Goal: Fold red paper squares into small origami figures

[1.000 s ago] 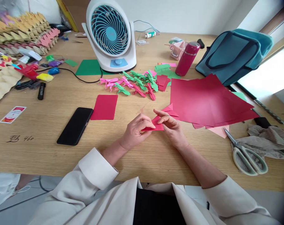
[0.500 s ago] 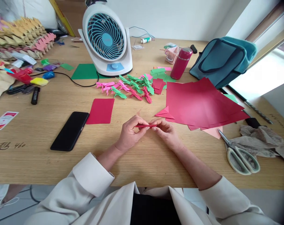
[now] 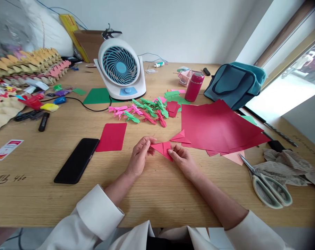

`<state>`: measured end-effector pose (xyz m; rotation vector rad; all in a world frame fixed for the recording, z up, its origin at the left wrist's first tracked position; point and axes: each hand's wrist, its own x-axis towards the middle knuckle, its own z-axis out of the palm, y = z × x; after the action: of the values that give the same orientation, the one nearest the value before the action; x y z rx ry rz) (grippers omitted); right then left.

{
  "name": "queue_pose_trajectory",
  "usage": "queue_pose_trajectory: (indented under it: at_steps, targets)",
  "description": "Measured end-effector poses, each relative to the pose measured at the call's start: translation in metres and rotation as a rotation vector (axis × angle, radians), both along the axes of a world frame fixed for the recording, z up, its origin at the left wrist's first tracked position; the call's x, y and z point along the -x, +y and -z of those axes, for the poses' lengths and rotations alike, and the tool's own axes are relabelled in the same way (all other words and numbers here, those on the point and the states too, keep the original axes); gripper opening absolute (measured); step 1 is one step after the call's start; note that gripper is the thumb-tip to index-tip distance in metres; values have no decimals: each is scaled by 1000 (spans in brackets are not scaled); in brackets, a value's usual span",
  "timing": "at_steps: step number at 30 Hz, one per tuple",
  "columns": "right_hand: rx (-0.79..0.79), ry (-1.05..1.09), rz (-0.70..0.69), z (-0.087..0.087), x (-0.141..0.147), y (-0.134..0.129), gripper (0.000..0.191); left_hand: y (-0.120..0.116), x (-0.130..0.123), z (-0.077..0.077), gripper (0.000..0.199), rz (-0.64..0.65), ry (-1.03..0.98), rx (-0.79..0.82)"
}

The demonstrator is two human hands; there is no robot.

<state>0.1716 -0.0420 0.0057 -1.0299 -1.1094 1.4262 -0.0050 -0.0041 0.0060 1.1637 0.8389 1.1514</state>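
A small folded piece of red paper [image 3: 160,148], with a pointed left end and visible creases, is held above the table. My right hand [image 3: 184,159] pinches its right end, thumb on the near face and fingers behind. At the pointed tip is my left hand [image 3: 138,158], its thumb and fingers closed around that end; part of the grip is hidden. Just beyond the right hand lies another folded red paper piece [image 3: 180,136], beside large red sheets [image 3: 220,128]. A stack of small red paper rectangles [image 3: 112,137] lies to the left of my hands.
Several folded green, pink and red paper figures [image 3: 147,110] lie in front of a fan [image 3: 121,69]. A black phone [image 3: 76,160] rests at left. To the right are scissors [image 3: 266,187], a crumpled cloth [image 3: 284,166], a red bottle [image 3: 194,86] and a teal bag [image 3: 235,85].
The red paper was held edge-on between both hands; now its flat face is turned up. My hands have moved slightly apart, and the camera view has tilted upward.
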Motion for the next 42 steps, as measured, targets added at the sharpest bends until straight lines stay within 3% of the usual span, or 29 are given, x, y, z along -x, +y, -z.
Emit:
queue_pose_trajectory:
  at_steps: [14,23,32,38,42]
  targets:
    - [-26,-27,11,-1,-2,0,31,2,1,0,22,43,-67,92]
    - [-35,-36,38,3,-4,3,36,6,1,-2,18,27,133,4]
    - [-152,-210,-147,7,0,-1,32,2,4,-5,10,90,409,-200]
    - [-204,-209,-29,17,2,-1,38,6,8,-6,7,214,422,-207]
    - [-248,-300,-59,12,1,-2,23,9,13,-8,7,257,570,-280]
